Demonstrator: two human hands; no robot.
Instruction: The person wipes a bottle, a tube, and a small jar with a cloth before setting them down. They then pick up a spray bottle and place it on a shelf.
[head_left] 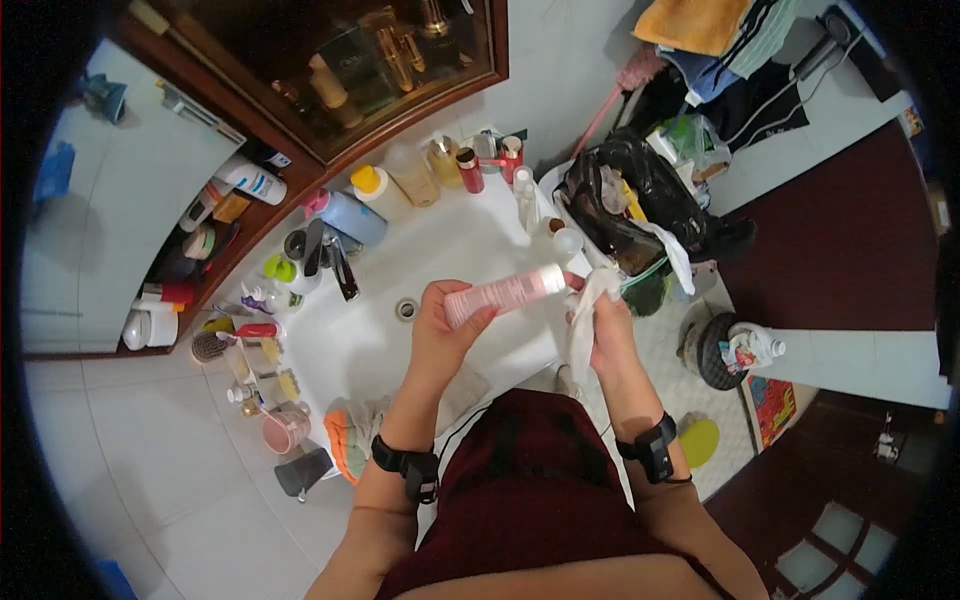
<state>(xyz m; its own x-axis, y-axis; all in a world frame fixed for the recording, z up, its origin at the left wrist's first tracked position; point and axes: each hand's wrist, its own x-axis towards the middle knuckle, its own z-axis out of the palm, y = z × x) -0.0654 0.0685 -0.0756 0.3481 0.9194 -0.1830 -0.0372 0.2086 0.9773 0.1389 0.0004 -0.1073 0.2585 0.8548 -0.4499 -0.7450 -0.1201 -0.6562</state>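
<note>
My left hand [446, 325] is wrapped round a pink tube [503, 295] with a white cap, held tilted over the white sink [385, 345]. The cap end points right, towards my right hand [608, 325]. That hand is closed on a white cloth [588, 325], which hangs down from the fingers. The cloth's upper part lies close to the tube's cap; whether they touch is hard to tell. Black bands sit on both forearms.
Bottles [380, 192] line the sink's back rim beside a black faucet [340, 265]. A bin with a black bag [645, 185] stands at the right. A pink cup [286, 430] and an orange-edged towel [347, 445] are at the left. A wooden cabinet [400, 135] hangs above.
</note>
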